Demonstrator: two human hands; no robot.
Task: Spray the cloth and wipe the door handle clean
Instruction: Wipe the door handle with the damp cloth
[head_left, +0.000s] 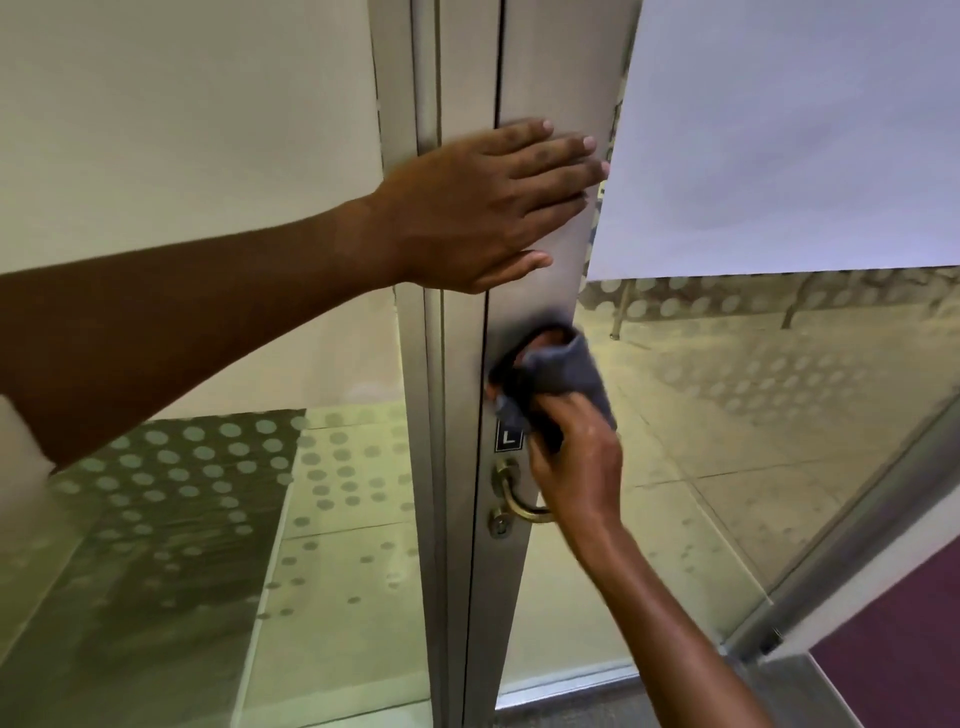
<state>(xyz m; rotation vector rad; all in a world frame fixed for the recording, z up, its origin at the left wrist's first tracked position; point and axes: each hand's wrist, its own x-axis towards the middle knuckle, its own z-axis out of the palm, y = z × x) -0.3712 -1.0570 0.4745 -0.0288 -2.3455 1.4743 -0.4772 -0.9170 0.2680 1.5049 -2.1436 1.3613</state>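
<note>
A curved brass door handle (511, 493) is fixed low on the metal door stile (540, 83), with a lock cylinder just below it. My right hand (579, 462) grips a dark grey cloth (566, 371) and presses it against the stile just above the handle, partly over a small black label marked L. Part of the handle is hidden behind my right hand. My left hand (483, 208) lies flat with fingers spread on the stile higher up, holding nothing. No spray bottle is in view.
The door is glass with a frosted upper panel (779, 130) and dotted film lower down. A fixed glass panel and metal frame (415, 364) stand to the left. Tiled floor shows through the glass; a dark red mat (893, 660) lies at bottom right.
</note>
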